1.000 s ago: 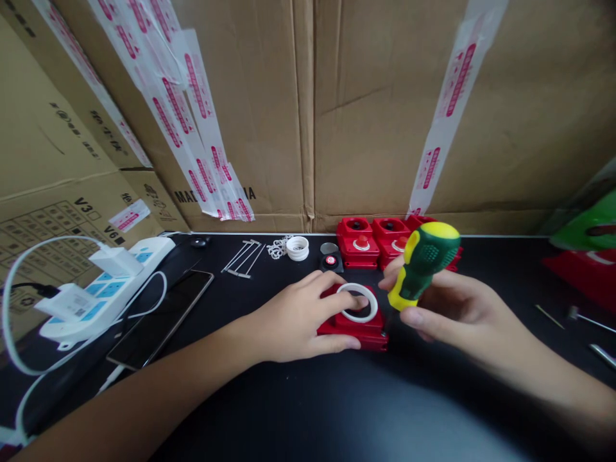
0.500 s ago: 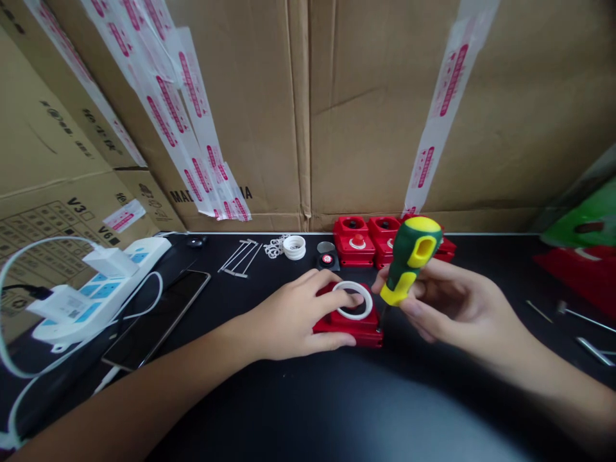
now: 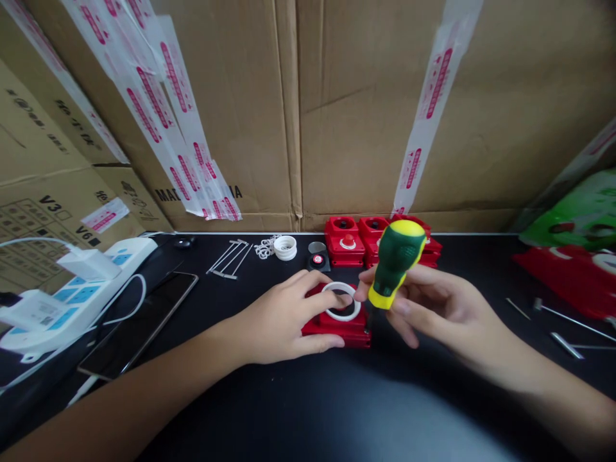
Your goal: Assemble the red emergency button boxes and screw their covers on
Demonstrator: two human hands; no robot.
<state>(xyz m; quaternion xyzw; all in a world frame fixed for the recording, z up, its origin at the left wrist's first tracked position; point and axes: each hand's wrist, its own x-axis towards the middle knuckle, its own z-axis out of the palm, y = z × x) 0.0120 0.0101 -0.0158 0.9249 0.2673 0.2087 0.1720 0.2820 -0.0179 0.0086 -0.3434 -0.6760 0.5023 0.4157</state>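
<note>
A red square box [image 3: 337, 335] with a white ring [image 3: 355, 312] on top sits on the black table. My left hand [image 3: 283, 317] grips it from the left, thumb along the front side and one fingertip inside the ring. My right hand [image 3: 437, 308] holds a screwdriver [image 3: 397, 260] by its green and yellow handle, using thumb and fingers. It stands nearly upright, leaning a little to the right. Its dark shaft points down at the box's front right corner, where the tip is hard to make out.
Several red boxes [image 3: 345, 253] stand at the back, beside a black part [image 3: 318, 260]. White rings [image 3: 285, 249] and metal T-shaped pieces [image 3: 230, 258] lie left of them. A phone [image 3: 139, 324] and power strip [image 3: 81, 295] are left; metal rods [image 3: 566, 345] and a red bag [image 3: 568, 276] right.
The screwdriver's handle has turned, so its yellow patch now shows only at the right edge. The whole view has shifted slightly to the right. My left hand stays on the red box.
</note>
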